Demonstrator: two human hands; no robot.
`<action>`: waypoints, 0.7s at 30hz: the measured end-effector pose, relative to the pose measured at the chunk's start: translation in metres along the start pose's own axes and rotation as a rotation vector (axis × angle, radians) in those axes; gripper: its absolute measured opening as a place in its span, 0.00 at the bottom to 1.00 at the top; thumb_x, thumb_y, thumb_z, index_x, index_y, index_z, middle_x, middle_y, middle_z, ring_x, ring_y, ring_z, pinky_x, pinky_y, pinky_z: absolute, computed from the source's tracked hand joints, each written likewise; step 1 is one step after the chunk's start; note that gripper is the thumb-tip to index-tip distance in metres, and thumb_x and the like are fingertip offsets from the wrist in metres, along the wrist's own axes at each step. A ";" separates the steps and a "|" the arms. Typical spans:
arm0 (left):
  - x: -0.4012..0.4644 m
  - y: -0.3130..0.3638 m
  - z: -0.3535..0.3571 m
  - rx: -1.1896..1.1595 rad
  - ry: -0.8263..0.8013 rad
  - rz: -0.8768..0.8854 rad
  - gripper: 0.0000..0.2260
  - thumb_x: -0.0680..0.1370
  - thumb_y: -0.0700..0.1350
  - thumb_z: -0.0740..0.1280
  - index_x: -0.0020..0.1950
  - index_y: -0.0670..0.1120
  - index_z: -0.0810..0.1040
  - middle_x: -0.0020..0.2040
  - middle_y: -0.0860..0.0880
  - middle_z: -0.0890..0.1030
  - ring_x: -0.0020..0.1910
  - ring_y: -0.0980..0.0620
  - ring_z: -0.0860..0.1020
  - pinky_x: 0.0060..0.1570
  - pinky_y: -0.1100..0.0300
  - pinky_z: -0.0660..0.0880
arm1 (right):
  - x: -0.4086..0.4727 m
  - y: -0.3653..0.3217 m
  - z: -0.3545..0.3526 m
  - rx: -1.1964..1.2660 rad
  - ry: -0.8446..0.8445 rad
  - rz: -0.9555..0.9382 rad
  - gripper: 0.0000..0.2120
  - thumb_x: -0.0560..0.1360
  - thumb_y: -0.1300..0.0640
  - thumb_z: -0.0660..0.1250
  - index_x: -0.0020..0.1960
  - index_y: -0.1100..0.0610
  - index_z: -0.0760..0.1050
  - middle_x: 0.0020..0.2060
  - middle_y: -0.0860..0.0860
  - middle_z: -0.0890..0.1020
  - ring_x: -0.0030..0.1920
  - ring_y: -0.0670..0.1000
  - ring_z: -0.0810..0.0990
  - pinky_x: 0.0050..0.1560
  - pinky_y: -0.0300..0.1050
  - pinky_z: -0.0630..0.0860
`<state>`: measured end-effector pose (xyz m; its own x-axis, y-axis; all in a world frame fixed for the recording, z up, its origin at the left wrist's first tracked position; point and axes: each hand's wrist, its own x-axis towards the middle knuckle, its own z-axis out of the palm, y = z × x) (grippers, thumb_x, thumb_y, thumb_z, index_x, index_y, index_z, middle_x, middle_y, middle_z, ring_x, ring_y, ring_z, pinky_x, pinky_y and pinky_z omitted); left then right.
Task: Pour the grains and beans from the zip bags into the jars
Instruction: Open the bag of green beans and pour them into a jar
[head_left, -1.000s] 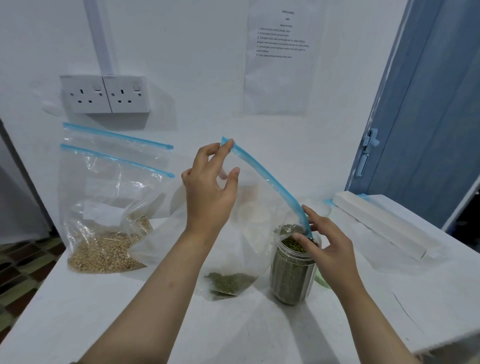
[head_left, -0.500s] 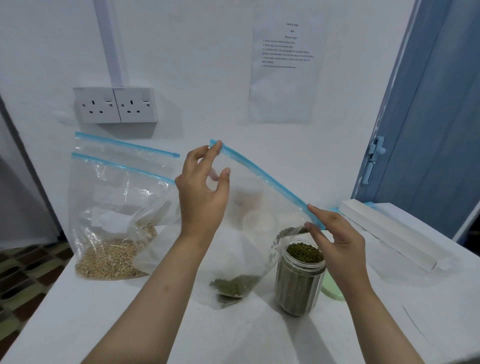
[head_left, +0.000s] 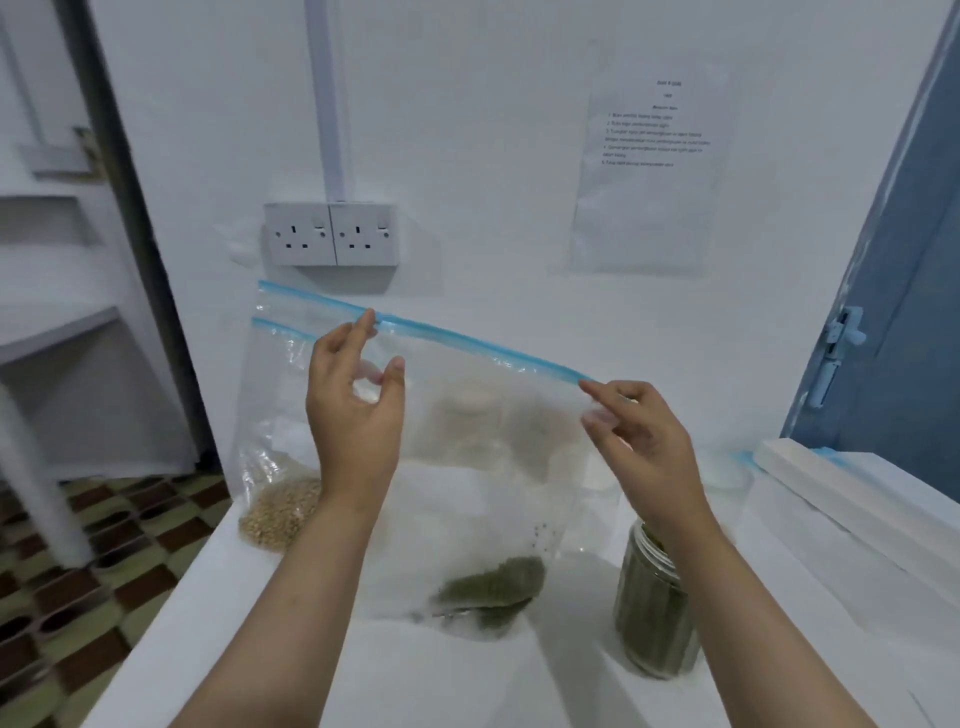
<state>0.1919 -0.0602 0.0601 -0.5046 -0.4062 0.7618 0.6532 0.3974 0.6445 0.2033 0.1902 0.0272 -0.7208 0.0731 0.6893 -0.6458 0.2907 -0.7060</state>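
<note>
I hold the zip bag (head_left: 483, 467) up by its blue strip, above the white table (head_left: 291, 649). My left hand (head_left: 356, 415) pinches the strip's left end with raised fingertips, thumb curled toward them. My right hand (head_left: 639, 441) pinches the strip's right end between forefinger and thumb, the other fingers loosely bent. The strip runs nearly level between them, sloping a little down to the right.

The bag hangs slack, and a small heap of green beans (head_left: 493, 584) lies in its lower corner, just left of the jar (head_left: 654, 613). A few loose beans cling to the inner wall higher up. The jar stands upright on the table, under my right wrist, filled with green beans close to the rim; my forearm hides its mouth.

Well left of the jar, behind my left arm, another bag (head_left: 278, 441) leans against the wall with pale grain (head_left: 278, 512) in its bottom. Above it sits a double wall socket (head_left: 331, 234). Up and right of the jar a printed sheet (head_left: 649, 156) is stuck on the wall, its text too small to read. A long white box (head_left: 852, 499) lies on the table right of the jar.
</note>
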 end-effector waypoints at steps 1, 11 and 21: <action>0.003 -0.003 -0.008 0.012 0.018 -0.008 0.23 0.77 0.35 0.70 0.69 0.52 0.74 0.61 0.53 0.74 0.41 0.61 0.75 0.60 0.58 0.74 | 0.004 -0.003 0.009 0.030 -0.016 0.025 0.16 0.76 0.62 0.72 0.60 0.46 0.81 0.52 0.45 0.75 0.48 0.47 0.80 0.48 0.40 0.74; 0.030 -0.035 -0.077 0.126 0.142 -0.045 0.23 0.77 0.35 0.70 0.71 0.47 0.74 0.60 0.56 0.72 0.41 0.63 0.74 0.54 0.72 0.71 | 0.042 -0.008 0.113 0.099 -0.162 -0.032 0.28 0.70 0.52 0.76 0.68 0.50 0.74 0.59 0.36 0.66 0.53 0.45 0.81 0.56 0.37 0.78; 0.066 -0.095 -0.103 0.355 0.013 -0.170 0.32 0.78 0.41 0.70 0.79 0.52 0.61 0.69 0.55 0.63 0.50 0.65 0.71 0.58 0.69 0.70 | 0.110 0.016 0.202 -0.051 -0.308 0.007 0.31 0.73 0.59 0.76 0.73 0.59 0.70 0.62 0.49 0.62 0.49 0.51 0.74 0.52 0.27 0.69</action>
<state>0.1542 -0.2095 0.0423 -0.5796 -0.5004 0.6432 0.3243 0.5825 0.7454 0.0631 0.0105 0.0586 -0.7728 -0.2145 0.5973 -0.6324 0.3397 -0.6962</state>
